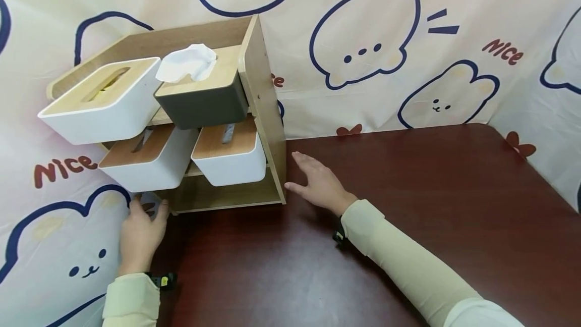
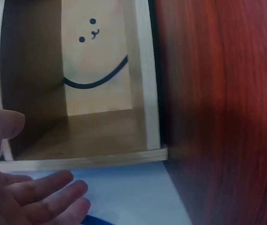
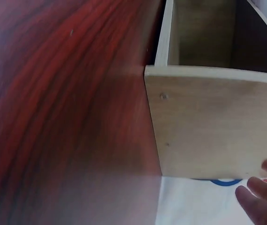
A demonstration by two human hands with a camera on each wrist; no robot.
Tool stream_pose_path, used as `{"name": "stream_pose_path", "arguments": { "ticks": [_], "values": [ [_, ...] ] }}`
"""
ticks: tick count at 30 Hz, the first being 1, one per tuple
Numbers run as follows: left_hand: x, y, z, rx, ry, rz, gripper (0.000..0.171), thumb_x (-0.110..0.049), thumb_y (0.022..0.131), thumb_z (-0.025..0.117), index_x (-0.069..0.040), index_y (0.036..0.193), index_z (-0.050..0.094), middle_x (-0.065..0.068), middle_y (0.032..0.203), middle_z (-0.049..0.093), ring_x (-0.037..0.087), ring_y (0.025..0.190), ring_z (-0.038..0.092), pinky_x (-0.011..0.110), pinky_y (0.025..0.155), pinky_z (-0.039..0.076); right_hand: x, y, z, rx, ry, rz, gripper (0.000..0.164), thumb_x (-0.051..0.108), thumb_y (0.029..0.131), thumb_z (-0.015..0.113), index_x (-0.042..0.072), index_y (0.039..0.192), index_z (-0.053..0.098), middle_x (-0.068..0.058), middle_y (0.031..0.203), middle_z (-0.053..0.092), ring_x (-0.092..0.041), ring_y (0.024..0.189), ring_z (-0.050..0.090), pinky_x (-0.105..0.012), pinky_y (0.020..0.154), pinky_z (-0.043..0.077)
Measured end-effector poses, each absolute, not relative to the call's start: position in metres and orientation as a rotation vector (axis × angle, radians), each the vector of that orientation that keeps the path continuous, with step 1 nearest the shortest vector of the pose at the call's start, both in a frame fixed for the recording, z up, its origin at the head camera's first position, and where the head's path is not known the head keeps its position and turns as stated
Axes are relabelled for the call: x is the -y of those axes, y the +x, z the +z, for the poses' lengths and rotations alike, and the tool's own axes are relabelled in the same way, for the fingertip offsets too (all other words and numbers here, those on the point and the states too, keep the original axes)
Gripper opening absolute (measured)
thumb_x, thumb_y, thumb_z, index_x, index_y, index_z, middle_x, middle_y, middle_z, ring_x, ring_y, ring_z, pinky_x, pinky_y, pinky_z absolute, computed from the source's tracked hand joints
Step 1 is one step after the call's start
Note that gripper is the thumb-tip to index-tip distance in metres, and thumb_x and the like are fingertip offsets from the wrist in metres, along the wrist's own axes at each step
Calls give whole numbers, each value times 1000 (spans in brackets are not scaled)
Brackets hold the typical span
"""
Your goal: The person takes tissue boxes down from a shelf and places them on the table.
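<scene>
A light wooden shelf rack (image 1: 268, 95) stands at the back left, seen side-on in the right wrist view. On its upper level sit a white tissue box with a pale lid (image 1: 113, 122) and a dark grey tissue box (image 1: 206, 105) with a white tissue sticking out. Below are two white tissue boxes with brown lids, a left one (image 1: 170, 165) and a right one (image 1: 233, 168). My left hand (image 1: 140, 231) is at the rack's lower left corner, fingers extended beside its side panel. My right hand (image 1: 317, 180), fingers spread, hovers just right of the rack, holding nothing.
The dark red-brown table (image 1: 408, 191) extends to the right and front of the rack. A cloth with cartoon drawings (image 1: 363, 39) hangs behind and along the left. The rack's bottom compartment (image 2: 96, 131) shows the cloth through its back.
</scene>
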State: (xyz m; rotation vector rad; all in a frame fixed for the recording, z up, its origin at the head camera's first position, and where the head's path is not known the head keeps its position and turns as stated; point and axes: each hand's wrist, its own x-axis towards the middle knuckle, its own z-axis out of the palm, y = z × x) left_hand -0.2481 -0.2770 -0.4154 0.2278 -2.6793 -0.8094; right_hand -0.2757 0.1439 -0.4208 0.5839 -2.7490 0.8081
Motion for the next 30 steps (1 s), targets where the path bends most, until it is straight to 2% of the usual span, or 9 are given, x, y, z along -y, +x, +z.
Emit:
{"name": "stream_pose_path", "arguments": {
  "ticks": [5, 9, 12, 17, 22, 30],
  "values": [
    [284, -257, -420, 2671, 212, -887, 73, -45, 98, 49, 4, 148, 26, 34, 120, 57, 48, 102, 59, 60, 79, 49, -128, -278, -423, 2764, 595, 907, 86, 56, 91, 61, 17, 157, 22, 1, 159, 25, -19, 143, 26, -41, 113, 28],
    [284, -261, -422, 2667, 240, -903, 71, -45, 98, 49, 5, 145, 29, 36, 117, 55, 50, 100, 57, 61, 75, 48, -119, -278, -426, 2782, 618, 951, 86, 60, 91, 58, 23, 157, 19, 7, 159, 22, -17, 142, 27, -40, 113, 29],
    [283, -264, -422, 2655, 262, -886, 68, -43, 98, 50, 7, 141, 32, 39, 114, 53, 55, 100, 53, 64, 74, 45, -114, -277, -427, 2792, 626, 969, 87, 61, 90, 58, 26, 158, 16, 7, 159, 22, -20, 141, 30, -41, 112, 31],
    [281, -270, -423, 2665, 252, -894, 68, -41, 98, 52, 7, 141, 30, 44, 117, 50, 61, 106, 48, 67, 82, 41, -109, -277, -429, 2788, 608, 1045, 88, 57, 91, 59, 27, 158, 11, 3, 159, 22, -23, 139, 33, -43, 110, 33],
    [285, -279, -427, 2652, 254, -997, 72, -43, 98, 50, -1, 149, 21, 42, 124, 47, 58, 112, 46, 66, 87, 40, -107, -281, -430, 2747, 599, 1071, 84, 52, 94, 58, 23, 158, 13, 1, 158, 24, -22, 139, 33, -41, 111, 33],
    [288, -290, -432, 2592, 242, -1119, 62, -36, 101, 45, -6, 150, 21, 39, 132, 44, 57, 120, 42, 66, 95, 36, -100, -286, -433, 2708, 577, 1147, 90, 44, 93, 63, 29, 158, 1, 2, 160, 16, -24, 140, 31, -43, 110, 33]
  ]
}}
